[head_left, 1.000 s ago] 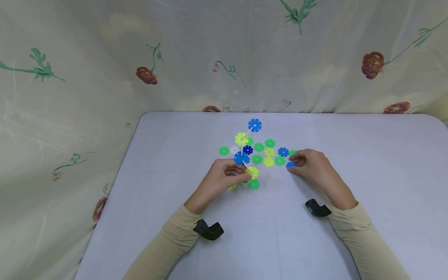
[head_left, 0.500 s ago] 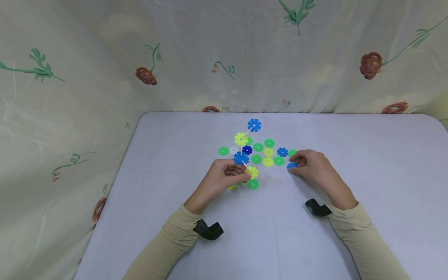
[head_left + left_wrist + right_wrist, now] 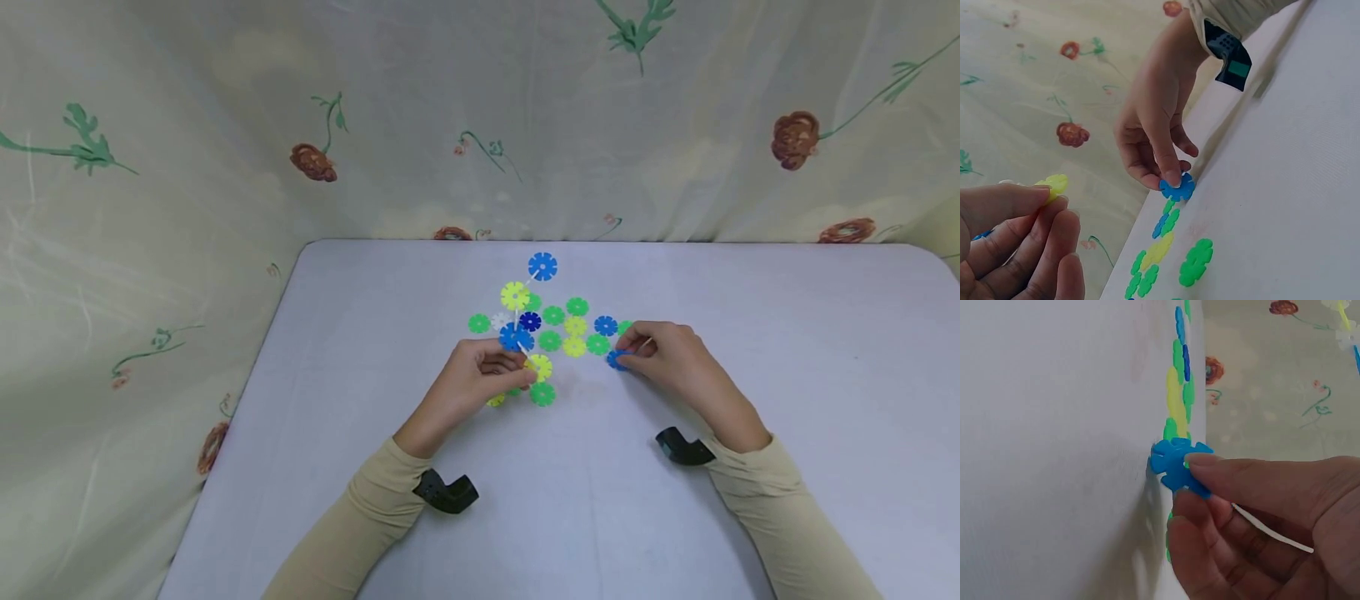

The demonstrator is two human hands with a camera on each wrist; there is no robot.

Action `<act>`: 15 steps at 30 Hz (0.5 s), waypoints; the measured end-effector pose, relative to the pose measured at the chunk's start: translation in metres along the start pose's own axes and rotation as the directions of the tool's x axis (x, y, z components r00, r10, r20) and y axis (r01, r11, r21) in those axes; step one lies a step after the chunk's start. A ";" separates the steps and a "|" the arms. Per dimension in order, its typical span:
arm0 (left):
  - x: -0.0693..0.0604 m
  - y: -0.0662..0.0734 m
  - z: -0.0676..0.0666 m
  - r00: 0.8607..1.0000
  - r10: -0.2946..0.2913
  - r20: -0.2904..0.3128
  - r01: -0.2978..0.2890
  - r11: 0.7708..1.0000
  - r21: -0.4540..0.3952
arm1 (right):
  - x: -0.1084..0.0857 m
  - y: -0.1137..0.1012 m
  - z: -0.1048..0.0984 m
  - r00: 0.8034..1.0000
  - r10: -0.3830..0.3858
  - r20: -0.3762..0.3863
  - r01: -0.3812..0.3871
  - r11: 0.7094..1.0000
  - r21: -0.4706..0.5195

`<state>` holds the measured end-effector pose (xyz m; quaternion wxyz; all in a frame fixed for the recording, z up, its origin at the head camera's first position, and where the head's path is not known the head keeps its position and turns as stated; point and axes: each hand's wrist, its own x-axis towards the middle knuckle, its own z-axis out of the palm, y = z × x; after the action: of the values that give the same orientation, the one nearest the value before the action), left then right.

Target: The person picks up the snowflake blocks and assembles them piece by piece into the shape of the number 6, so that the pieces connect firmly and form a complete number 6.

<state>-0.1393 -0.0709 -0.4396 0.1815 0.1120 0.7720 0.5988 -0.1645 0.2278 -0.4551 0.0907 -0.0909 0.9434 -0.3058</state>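
Blue disc (image 3: 1171, 465), shifted slightly left, juts from the pinching right grip (image 3: 678, 365).

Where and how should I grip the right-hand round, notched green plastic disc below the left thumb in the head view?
Pinch the green disc by opposite edges of its rim, probably best from the near right: it lies flat, so its notched rim offers the hold, and the left hand, pinching a round, notched yellow plastic disc, crowds its far side.
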 end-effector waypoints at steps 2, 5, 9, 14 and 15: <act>0.000 0.000 0.000 1.000 0.003 -0.002 -0.003 1.000 -0.001 | -0.001 -0.003 0.001 0.999 -0.028 -0.015 0.029 0.999 0.019; -0.001 0.001 -0.001 1.000 0.004 -0.007 -0.004 1.000 -0.005 | -0.003 -0.008 0.002 0.998 -0.062 -0.028 0.063 0.997 0.052; -0.001 0.002 -0.001 1.000 0.001 -0.016 -0.001 1.000 -0.018 | -0.005 -0.017 0.003 0.996 -0.085 -0.034 0.088 0.991 0.103; -0.001 0.002 -0.001 1.000 -0.006 -0.028 0.005 1.000 -0.021 | -0.009 -0.026 0.006 0.989 -0.122 -0.081 0.134 0.978 0.160; -0.001 0.002 -0.001 1.000 -0.007 -0.029 0.006 1.000 -0.022 | -0.011 -0.028 0.007 0.986 -0.138 -0.095 0.153 0.974 0.167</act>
<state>-0.1389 -0.0712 -0.4370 0.1733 0.0987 0.7684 0.6081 -0.1493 0.2040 -0.4433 0.0364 -0.1389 0.9068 -0.3963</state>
